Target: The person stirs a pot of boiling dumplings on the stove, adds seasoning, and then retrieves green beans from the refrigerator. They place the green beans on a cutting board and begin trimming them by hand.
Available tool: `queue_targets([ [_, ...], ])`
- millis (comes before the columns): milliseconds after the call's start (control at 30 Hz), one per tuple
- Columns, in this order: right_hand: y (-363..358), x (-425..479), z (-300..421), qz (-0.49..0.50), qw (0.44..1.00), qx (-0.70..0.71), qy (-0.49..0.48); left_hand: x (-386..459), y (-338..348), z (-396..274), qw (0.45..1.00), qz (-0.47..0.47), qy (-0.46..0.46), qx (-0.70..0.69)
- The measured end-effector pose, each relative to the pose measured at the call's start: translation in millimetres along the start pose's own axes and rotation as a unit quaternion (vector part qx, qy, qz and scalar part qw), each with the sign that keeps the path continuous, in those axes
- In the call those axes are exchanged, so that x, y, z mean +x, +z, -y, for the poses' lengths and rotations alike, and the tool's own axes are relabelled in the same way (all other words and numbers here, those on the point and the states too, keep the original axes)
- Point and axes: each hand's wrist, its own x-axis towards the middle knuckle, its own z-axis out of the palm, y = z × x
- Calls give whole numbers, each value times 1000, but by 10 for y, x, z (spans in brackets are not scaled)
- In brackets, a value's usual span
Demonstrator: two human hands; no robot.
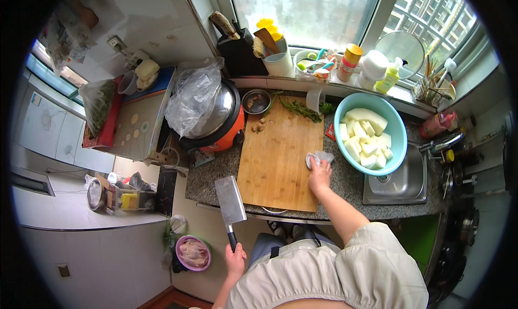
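My left hand [235, 257] is closed round the black handle of a cleaver [230, 200], its broad blade beside the near left corner of the wooden cutting board [279, 159]. At the board's right edge, my right hand [320, 172] grips a crumpled white cloth [313, 160]. Green herbs [301, 109] lie along the board's far edge beside a small translucent cup [314, 100]. Some small tan pieces [258, 125], perhaps ginger or garlic, lie near a metal bowl [256, 102]. To the right, a light blue basin [401, 147] holds chunks of pale, peeled melon or gourd [366, 141].
An orange cooker [228, 135] with a plastic bag [194, 100] on its lid stands left of the board. A steel sink [412, 175] is at the right. Knife block [240, 52] and bottles line the windowsill. A purple-rimmed basin [209, 254] of raw poultry sits on the floor.
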Motion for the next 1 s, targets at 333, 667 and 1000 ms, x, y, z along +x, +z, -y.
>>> queue_targets([
  [333,278,-810,684,133,900,136,-392,-31,288,-211,996,63,45,48],
  [667,-770,-657,-658,-110,950,268,-116,186,1010,-385,963,217,98,124],
  [1000,-672,-653,-540,-101,972,201,-65,137,1337,-651,915,375,21,148],
])
